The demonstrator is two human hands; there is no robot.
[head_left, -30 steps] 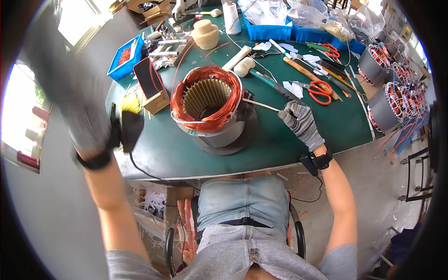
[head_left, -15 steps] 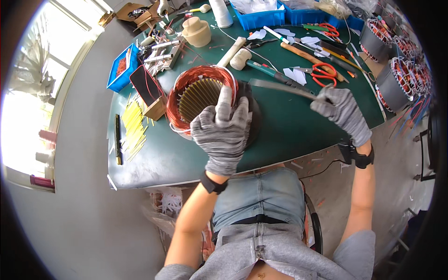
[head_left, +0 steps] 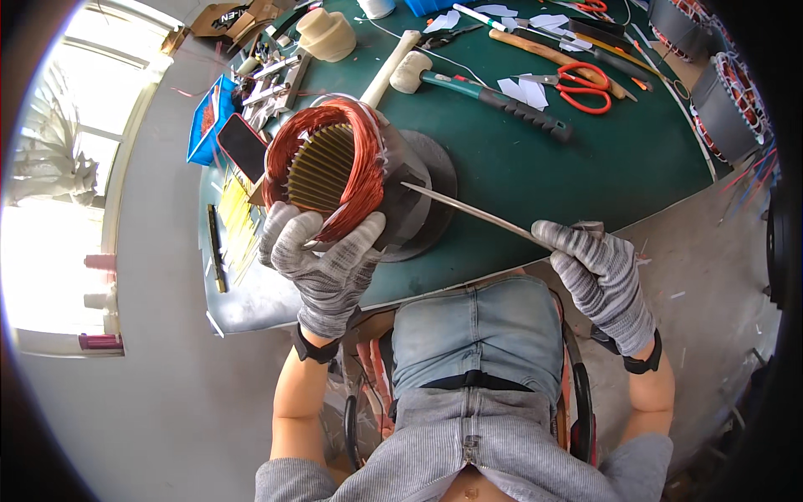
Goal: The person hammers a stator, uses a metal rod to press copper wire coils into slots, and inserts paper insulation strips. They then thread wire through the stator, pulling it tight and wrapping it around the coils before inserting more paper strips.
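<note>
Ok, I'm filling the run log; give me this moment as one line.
left hand: on copper winding of stator | right hand: holds thin metal strip | surface: green table

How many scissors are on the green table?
2. One pair of red scissors lies beside the black-handled mallet; another red pair is cut off at the top edge. More may be out of view.

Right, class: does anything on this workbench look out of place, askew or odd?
The motor stator is tipped on its side, steadied by the left hand. The right hand holds a thin strip. Otherwise nothing stands out.
</note>
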